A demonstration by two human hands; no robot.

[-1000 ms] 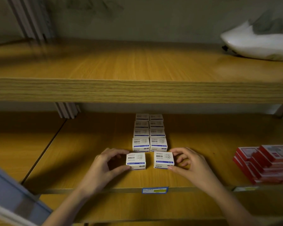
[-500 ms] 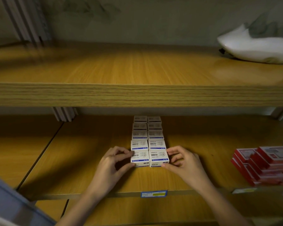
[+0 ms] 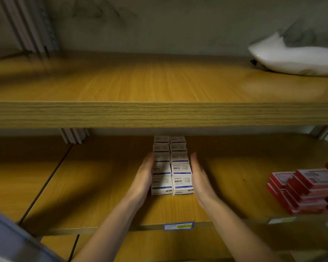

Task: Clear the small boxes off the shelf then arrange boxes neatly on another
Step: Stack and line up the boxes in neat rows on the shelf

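Observation:
Several small white boxes with blue stripes (image 3: 171, 165) stand in two tight columns on the middle wooden shelf (image 3: 110, 186), running from front to back. My left hand (image 3: 143, 178) lies flat against the left side of the columns, fingers straight. My right hand (image 3: 199, 176) presses flat against the right side in the same way. Both hands flank the front three rows. The rear boxes sit in shadow under the upper shelf (image 3: 159, 114).
A pile of red boxes (image 3: 307, 190) lies at the right end of the same shelf. A white bag-like object (image 3: 292, 55) rests on the upper shelf at the right. A blue price label (image 3: 178, 226) marks the shelf's front edge.
The two front boxes, held apart a second ago, were pushed back and together into the columns. Both hands then let go and went flat against the columns' sides.

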